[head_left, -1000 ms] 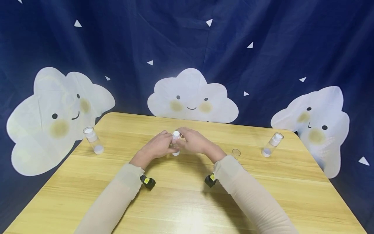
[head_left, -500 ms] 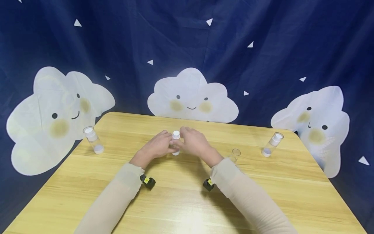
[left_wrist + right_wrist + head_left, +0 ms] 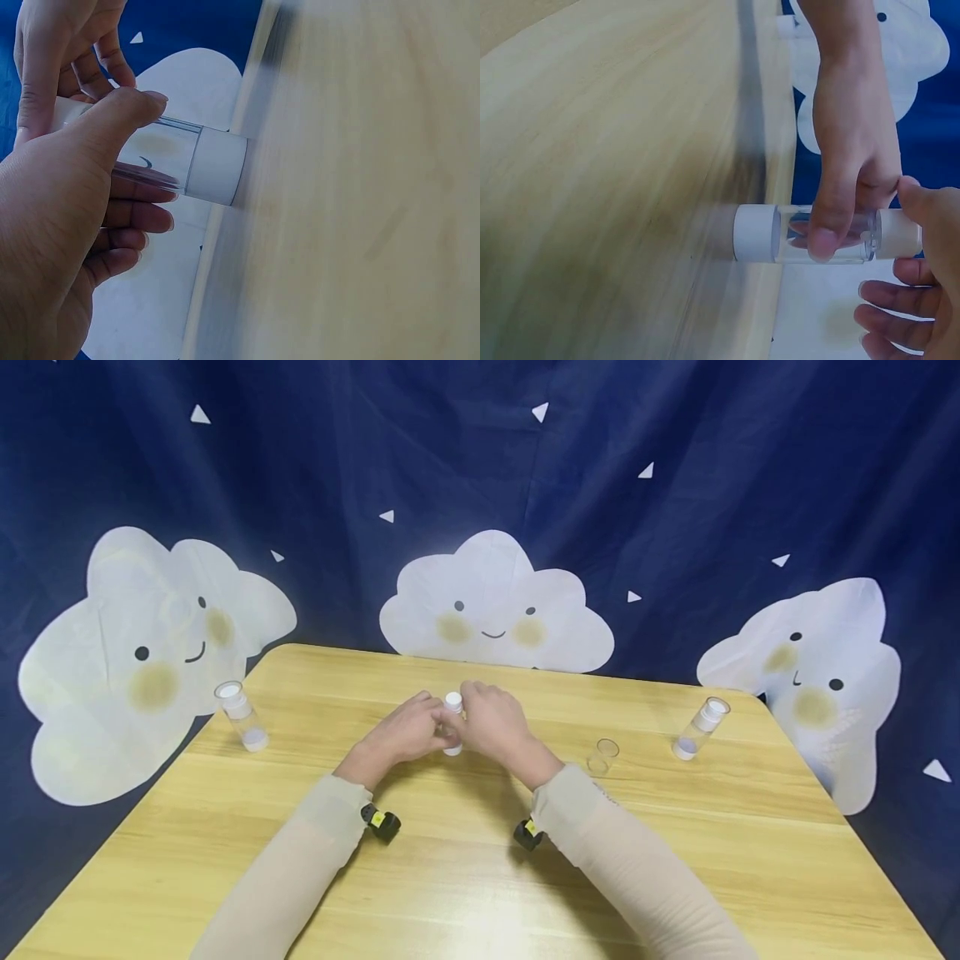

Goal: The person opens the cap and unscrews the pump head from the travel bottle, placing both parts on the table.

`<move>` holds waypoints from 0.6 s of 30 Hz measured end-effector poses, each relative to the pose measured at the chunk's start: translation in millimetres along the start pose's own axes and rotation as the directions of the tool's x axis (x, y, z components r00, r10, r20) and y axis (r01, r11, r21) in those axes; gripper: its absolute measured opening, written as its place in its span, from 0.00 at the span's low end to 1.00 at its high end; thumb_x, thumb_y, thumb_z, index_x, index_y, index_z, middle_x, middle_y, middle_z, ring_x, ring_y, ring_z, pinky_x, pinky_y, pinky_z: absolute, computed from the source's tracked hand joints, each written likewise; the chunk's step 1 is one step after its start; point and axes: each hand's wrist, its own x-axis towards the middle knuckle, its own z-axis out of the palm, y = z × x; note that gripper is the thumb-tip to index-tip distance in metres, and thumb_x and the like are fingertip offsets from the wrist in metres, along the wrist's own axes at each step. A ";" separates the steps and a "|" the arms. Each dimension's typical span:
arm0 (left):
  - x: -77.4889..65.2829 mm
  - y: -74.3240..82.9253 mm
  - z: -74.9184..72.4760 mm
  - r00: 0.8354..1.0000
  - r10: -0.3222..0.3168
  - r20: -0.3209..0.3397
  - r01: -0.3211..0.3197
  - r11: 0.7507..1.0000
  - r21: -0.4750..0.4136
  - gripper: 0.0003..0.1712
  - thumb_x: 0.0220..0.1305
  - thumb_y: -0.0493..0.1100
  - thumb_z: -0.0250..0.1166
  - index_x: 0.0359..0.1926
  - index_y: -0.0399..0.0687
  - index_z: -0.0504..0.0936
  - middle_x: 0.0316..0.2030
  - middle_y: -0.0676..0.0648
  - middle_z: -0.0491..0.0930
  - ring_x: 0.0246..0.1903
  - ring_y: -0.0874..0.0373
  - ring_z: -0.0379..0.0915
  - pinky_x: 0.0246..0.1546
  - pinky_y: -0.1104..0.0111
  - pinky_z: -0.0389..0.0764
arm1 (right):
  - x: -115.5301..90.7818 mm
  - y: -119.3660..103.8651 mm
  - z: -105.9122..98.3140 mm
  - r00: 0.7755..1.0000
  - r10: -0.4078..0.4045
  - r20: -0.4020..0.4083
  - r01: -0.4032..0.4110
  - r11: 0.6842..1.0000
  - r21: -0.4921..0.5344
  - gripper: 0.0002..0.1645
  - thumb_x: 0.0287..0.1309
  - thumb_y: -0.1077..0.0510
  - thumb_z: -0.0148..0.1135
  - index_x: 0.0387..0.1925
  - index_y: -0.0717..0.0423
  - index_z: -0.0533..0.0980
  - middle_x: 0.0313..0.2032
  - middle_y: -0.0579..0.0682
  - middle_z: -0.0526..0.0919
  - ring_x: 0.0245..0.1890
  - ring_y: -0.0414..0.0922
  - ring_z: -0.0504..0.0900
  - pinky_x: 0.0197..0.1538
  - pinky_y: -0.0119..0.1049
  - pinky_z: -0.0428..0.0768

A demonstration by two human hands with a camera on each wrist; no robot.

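Observation:
Upright on the table stands a clear bottle [image 3: 161,154] with a white base and a white top. My left hand [image 3: 407,728] grips its clear body, thumb on the near side and fingers curled behind. With thumb and fingers, my right hand [image 3: 497,720] pinches the white top [image 3: 898,233], as the right wrist view shows. In the head view the bottle is partly covered by both hands, though the white of its top [image 3: 453,700] shows between them. A clear cap [image 3: 603,758] rests on the table to the right of my right forearm.
Two similar bottles with white bases and clear covers stand at the sides: the left bottle [image 3: 242,718] and the right bottle [image 3: 701,729]. The wooden table [image 3: 465,860] reaches back to a dark blue curtain [image 3: 465,443] printed with clouds.
My right hand has turned about the top of the bottle, its wrist and forearm swinging slightly left, so more of the clear cap shows. The left hand keeps its hold on the bottle.

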 end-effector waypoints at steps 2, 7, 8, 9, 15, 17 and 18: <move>1.0 0.0 0.3 1.000 -0.008 0.004 0.008 1.000 -0.002 0.13 0.61 0.57 0.67 0.38 0.56 0.83 0.31 0.58 0.76 0.40 0.56 0.67 0.45 0.65 0.70 | 0.5 1.3 -1.1 1.000 -0.016 0.000 0.016 1.000 -0.004 0.31 0.64 0.28 0.48 0.30 0.51 0.68 0.24 0.45 0.71 0.23 0.43 0.70 0.25 0.34 0.71; 1.9 0.4 0.0 1.000 -0.019 0.019 0.019 1.000 0.008 0.14 0.61 0.58 0.66 0.38 0.55 0.83 0.30 0.58 0.75 0.39 0.57 0.66 0.45 0.66 0.70 | 0.7 5.0 -5.7 0.997 -0.079 0.008 0.079 0.997 -0.018 0.27 0.66 0.32 0.50 0.32 0.51 0.69 0.26 0.45 0.71 0.25 0.43 0.70 0.30 0.34 0.71; 2.0 0.5 -0.2 1.000 -0.021 0.021 0.020 1.000 0.009 0.15 0.61 0.58 0.66 0.38 0.55 0.83 0.30 0.57 0.75 0.40 0.57 0.66 0.45 0.66 0.70 | 0.5 5.6 -6.5 0.996 -0.091 0.010 0.091 0.996 -0.019 0.26 0.67 0.33 0.50 0.33 0.52 0.69 0.26 0.45 0.72 0.25 0.42 0.71 0.31 0.35 0.71; 2.0 0.6 -0.3 1.000 -0.021 0.023 0.021 1.000 0.012 0.15 0.61 0.59 0.66 0.38 0.54 0.83 0.30 0.58 0.75 0.40 0.57 0.66 0.45 0.66 0.70 | 0.5 6.1 -7.3 0.995 -0.104 0.011 0.104 0.994 -0.021 0.26 0.67 0.34 0.50 0.34 0.52 0.70 0.27 0.45 0.72 0.26 0.42 0.71 0.32 0.35 0.72; 2.6 0.5 -0.6 0.999 -0.027 0.034 0.027 0.999 0.018 0.16 0.61 0.60 0.66 0.39 0.55 0.83 0.30 0.57 0.75 0.39 0.57 0.66 0.44 0.66 0.69 | 0.2 9.1 -9.9 0.988 -0.152 0.014 0.152 0.988 0.005 0.25 0.68 0.36 0.51 0.39 0.54 0.73 0.31 0.45 0.74 0.30 0.43 0.73 0.39 0.38 0.74; 2.9 0.8 -0.6 0.999 -0.030 0.039 0.030 0.999 0.014 0.16 0.62 0.59 0.66 0.39 0.55 0.83 0.31 0.58 0.75 0.39 0.57 0.66 0.44 0.66 0.69 | 0.1 10.2 -10.6 0.986 -0.163 0.021 0.162 0.987 0.019 0.25 0.68 0.36 0.51 0.41 0.55 0.73 0.33 0.45 0.76 0.32 0.43 0.75 0.42 0.40 0.75; 2.9 1.0 -0.7 0.999 -0.032 0.042 0.032 0.999 0.012 0.16 0.62 0.59 0.66 0.39 0.55 0.83 0.31 0.58 0.76 0.39 0.57 0.66 0.44 0.66 0.69 | 0.1 10.8 -10.8 0.986 -0.166 0.026 0.166 0.986 0.027 0.26 0.68 0.36 0.51 0.41 0.55 0.73 0.35 0.46 0.77 0.34 0.44 0.76 0.44 0.41 0.75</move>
